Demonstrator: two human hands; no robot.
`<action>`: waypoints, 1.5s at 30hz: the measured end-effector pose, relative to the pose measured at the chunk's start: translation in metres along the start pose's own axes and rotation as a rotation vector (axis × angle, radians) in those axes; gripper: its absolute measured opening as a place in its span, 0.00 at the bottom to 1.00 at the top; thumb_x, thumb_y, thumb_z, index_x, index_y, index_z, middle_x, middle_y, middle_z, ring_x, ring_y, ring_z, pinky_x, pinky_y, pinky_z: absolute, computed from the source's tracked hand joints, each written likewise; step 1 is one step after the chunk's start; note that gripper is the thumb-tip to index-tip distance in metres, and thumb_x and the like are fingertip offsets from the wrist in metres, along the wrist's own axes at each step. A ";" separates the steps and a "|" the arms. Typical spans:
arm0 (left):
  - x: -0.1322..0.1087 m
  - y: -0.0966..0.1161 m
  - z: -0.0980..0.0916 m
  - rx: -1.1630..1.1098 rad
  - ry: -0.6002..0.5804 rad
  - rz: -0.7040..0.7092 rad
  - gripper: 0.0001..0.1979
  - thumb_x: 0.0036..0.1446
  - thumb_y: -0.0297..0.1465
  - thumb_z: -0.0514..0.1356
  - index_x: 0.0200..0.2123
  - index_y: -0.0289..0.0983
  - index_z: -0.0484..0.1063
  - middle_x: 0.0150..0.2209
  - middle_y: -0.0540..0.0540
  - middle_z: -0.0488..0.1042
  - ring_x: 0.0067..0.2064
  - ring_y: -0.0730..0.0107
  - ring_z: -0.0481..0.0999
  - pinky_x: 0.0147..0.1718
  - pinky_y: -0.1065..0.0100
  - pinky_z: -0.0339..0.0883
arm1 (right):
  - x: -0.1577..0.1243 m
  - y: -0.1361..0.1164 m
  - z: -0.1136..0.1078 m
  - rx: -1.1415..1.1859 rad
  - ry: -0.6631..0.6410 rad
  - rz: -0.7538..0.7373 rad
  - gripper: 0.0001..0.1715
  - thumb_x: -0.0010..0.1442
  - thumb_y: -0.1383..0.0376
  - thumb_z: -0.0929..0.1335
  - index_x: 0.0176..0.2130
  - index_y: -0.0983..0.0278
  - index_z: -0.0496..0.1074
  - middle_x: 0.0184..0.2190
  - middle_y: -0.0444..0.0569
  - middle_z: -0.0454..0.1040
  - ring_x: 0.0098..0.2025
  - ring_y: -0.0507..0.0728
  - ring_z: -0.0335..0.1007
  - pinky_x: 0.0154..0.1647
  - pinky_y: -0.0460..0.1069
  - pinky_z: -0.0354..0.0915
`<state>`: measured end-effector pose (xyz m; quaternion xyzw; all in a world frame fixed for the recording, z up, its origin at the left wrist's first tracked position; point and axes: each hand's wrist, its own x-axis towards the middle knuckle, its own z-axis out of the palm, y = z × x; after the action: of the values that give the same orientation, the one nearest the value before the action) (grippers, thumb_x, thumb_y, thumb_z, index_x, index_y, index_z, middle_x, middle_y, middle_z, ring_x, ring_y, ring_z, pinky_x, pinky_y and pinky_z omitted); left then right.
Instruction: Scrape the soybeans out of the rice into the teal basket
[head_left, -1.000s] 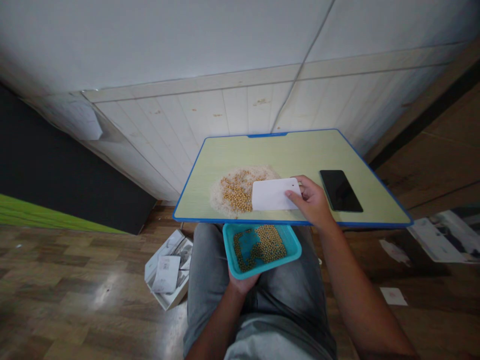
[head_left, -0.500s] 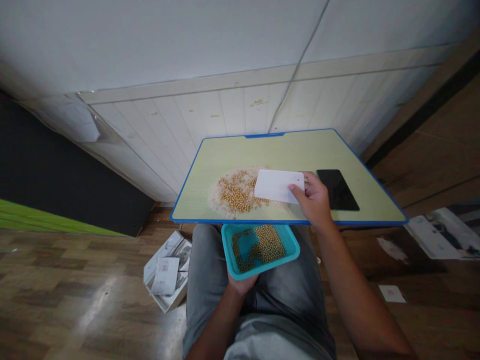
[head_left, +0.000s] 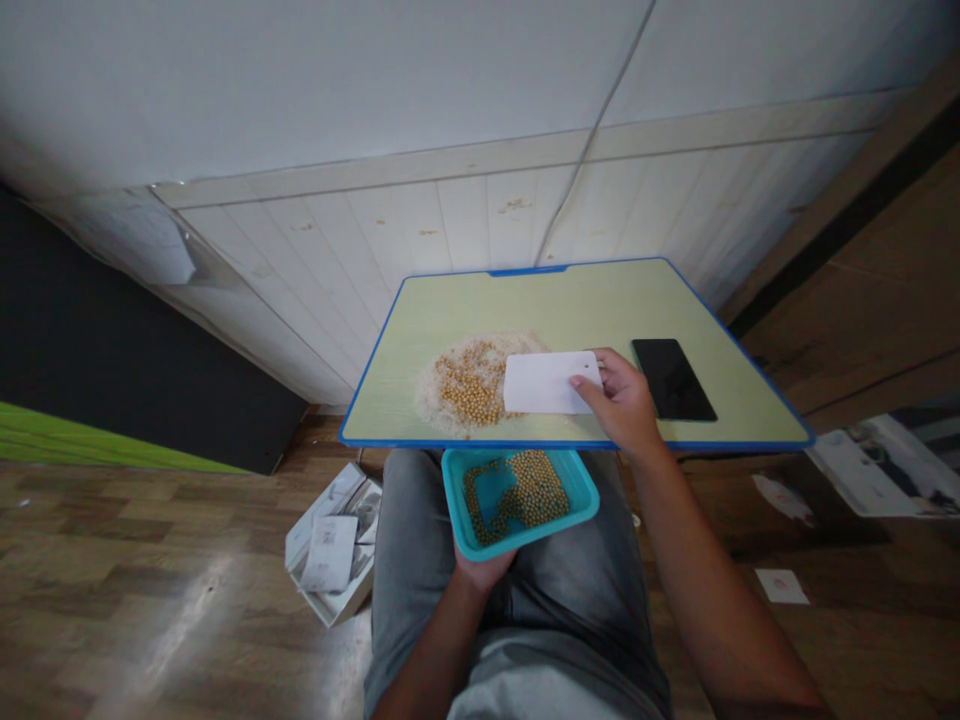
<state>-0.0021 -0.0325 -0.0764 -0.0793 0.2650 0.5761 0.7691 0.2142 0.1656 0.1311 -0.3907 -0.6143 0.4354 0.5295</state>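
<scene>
My right hand (head_left: 621, 400) pinches a white card (head_left: 546, 383) by its right end, thumb on top. The card's left end covers part of a pile of soybeans (head_left: 471, 388) mixed with rice grains (head_left: 429, 392) on the small table (head_left: 585, 300). Below the table's front edge, my left hand (head_left: 486, 568) supports a turquoise plastic tray (head_left: 459, 535) above my lap. Its fingers are hidden under the tray. Soybeans lie inside the tray, mostly toward its right side and along its left.
A black tablet or phone (head_left: 673, 380) lies flat on the table's right part, close to my right hand. On the floor at left stands an open white box (head_left: 334, 560) with papers inside. A white wall (head_left: 420, 235) runs behind the table.
My right hand has brought the white card slightly left and toward me, and its angle has levelled a little. The tray and my left hand stay in place.
</scene>
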 end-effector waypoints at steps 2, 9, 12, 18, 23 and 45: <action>0.001 -0.001 -0.002 0.018 -0.002 0.013 0.34 0.77 0.53 0.49 0.79 0.55 0.73 0.81 0.48 0.75 0.89 0.44 0.57 0.85 0.29 0.47 | 0.000 0.000 0.000 -0.004 0.007 -0.006 0.22 0.61 0.48 0.80 0.46 0.55 0.75 0.32 0.44 0.81 0.31 0.59 0.76 0.29 0.52 0.71; 0.003 -0.002 0.000 -0.001 0.013 -0.010 0.36 0.81 0.53 0.41 0.81 0.55 0.69 0.82 0.49 0.74 0.90 0.49 0.54 0.86 0.32 0.43 | 0.001 0.001 0.001 -0.003 0.049 -0.004 0.20 0.60 0.49 0.80 0.45 0.55 0.76 0.32 0.45 0.82 0.31 0.59 0.76 0.28 0.51 0.70; 0.002 -0.001 0.005 -0.030 0.003 -0.023 0.37 0.82 0.54 0.41 0.84 0.53 0.64 0.83 0.48 0.73 0.89 0.46 0.57 0.86 0.32 0.46 | 0.000 0.001 -0.001 0.003 -0.011 0.004 0.20 0.61 0.49 0.80 0.44 0.55 0.76 0.31 0.44 0.81 0.30 0.58 0.75 0.28 0.51 0.70; 0.002 -0.001 0.012 -0.042 -0.002 -0.024 0.37 0.82 0.53 0.41 0.87 0.54 0.56 0.84 0.47 0.70 0.88 0.46 0.59 0.85 0.32 0.50 | -0.002 -0.003 -0.002 0.040 -0.076 0.039 0.21 0.59 0.49 0.81 0.44 0.55 0.77 0.30 0.44 0.82 0.30 0.58 0.75 0.27 0.51 0.70; 0.002 -0.002 0.014 -0.028 -0.005 -0.008 0.39 0.81 0.54 0.44 0.88 0.52 0.54 0.85 0.45 0.70 0.88 0.44 0.60 0.85 0.31 0.51 | -0.002 -0.006 -0.002 0.055 -0.091 0.050 0.22 0.58 0.48 0.82 0.44 0.56 0.78 0.30 0.44 0.83 0.29 0.58 0.77 0.27 0.50 0.70; -0.007 0.004 0.026 0.024 -0.033 -0.015 0.38 0.79 0.53 0.40 0.81 0.54 0.69 0.81 0.47 0.75 0.89 0.47 0.57 0.85 0.27 0.42 | 0.000 0.000 0.000 0.040 -0.091 0.014 0.25 0.60 0.47 0.83 0.49 0.53 0.78 0.30 0.42 0.80 0.29 0.58 0.74 0.26 0.51 0.70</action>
<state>0.0010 -0.0257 -0.0498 -0.0628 0.2587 0.5684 0.7785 0.2141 0.1657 0.1314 -0.3641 -0.6261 0.4687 0.5058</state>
